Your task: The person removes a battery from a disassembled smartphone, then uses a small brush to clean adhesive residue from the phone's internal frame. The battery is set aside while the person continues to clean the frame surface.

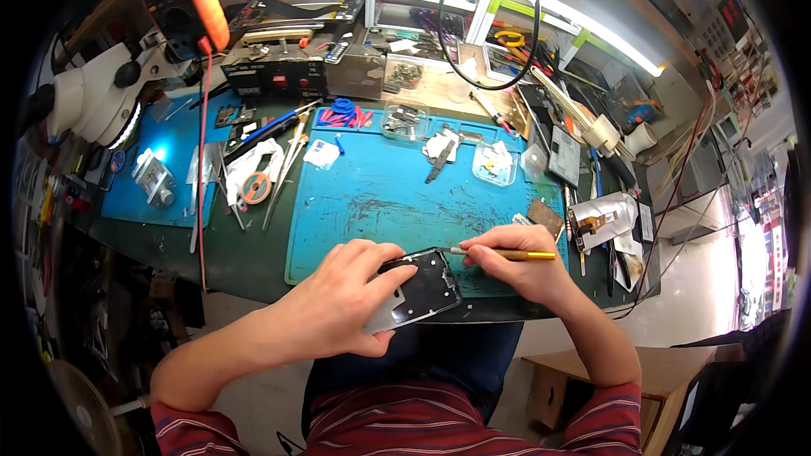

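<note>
My left hand is closed around the left side of a phone frame, a thin dark panel with small pale spots and a silvery lower part. The frame is tilted over the near edge of the blue work mat. In my right hand is a slim gold-handled tool, pinched like a pen. Its silvery tip points left to the frame's upper right corner; whether it touches I cannot tell. The exact kind of tip is too small to make out.
Tweezers and an orange-rimmed spool lie left of the mat. Clear plastic boxes of small parts stand toward the back. A microscope juts in at left, a red cable hangs nearby, and a flex-cable part lies right.
</note>
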### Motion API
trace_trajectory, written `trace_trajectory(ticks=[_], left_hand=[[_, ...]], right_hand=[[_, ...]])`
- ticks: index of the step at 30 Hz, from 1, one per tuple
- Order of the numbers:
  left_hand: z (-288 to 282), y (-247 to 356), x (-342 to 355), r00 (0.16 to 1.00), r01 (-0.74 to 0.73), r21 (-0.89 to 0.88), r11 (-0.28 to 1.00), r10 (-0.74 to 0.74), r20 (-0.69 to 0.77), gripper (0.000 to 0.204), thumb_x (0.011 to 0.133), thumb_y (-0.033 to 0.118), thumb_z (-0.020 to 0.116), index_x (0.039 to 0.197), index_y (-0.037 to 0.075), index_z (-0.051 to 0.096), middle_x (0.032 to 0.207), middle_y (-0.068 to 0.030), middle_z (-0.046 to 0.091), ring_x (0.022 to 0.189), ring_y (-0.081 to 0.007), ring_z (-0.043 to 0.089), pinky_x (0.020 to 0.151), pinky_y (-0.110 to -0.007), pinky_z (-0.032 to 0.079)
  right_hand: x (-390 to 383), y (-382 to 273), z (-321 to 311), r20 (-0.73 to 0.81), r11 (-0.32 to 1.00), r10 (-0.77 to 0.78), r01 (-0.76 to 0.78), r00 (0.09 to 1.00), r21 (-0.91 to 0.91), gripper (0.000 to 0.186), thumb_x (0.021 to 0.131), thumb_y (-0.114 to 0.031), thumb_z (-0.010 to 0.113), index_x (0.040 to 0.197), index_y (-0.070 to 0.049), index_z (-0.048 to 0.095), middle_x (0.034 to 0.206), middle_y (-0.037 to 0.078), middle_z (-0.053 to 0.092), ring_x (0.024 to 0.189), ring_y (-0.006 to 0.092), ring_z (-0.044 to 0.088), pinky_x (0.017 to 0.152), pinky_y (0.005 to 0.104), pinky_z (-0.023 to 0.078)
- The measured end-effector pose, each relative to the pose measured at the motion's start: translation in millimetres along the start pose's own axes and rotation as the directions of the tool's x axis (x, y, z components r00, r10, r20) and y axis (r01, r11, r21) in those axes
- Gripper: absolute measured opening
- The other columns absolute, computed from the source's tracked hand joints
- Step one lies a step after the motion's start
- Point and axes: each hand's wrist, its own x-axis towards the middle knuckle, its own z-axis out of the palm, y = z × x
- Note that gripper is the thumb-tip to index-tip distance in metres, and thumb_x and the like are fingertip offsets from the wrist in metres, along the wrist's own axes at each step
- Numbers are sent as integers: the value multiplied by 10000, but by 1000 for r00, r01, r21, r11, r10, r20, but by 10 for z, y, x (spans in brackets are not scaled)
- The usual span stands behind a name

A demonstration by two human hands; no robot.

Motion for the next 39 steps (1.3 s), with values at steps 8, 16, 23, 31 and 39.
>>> trace_trajectory(ticks=[8,16,23,31,39], left_hand=[[-96,-174,75,985,-75,21,997,71,156,764,660,162,821,1372,29,577,1435,-168,500,1278,-370,510,1066,-472,429],[-157,-225,71,979,-66,42,997,57,194,783,662,131,811,1401,52,565,1495,-151,480,1326,-335,499,1078,-458,421],[-186,-228,89,978,-61,74,995,45,202,759,669,107,802,1391,59,574,1506,-110,496,1326,-300,504,1072,-449,425],[-233,-196,103,976,-66,126,990,38,213,718,694,97,783,1383,66,583,1516,-79,510,1310,-270,526,1064,-418,441],[-251,-195,71,976,-148,205,967,109,191,601,716,108,754,1300,35,636,1407,-93,578,1293,-260,563,1037,-381,513]], right_hand=[[-52,95,15,-15,998,-56,55,998,-42,162,917,-69,717,1059,-15,774,891,79,768,759,123,702,673,250,529],[6,55,-102,64,996,-63,67,996,-58,155,903,-48,725,1046,-13,774,885,75,773,766,136,709,668,260,539],[57,98,-52,70,993,-117,119,991,-25,166,900,-26,721,1057,-11,773,894,76,774,772,135,709,672,255,542],[80,150,-34,65,977,-201,205,977,-57,155,908,-38,726,1052,-5,772,895,83,768,762,130,706,660,250,538],[51,73,-10,26,999,-32,32,999,-7,124,900,-48,717,997,1,776,842,70,766,724,125,699,644,253,533]])
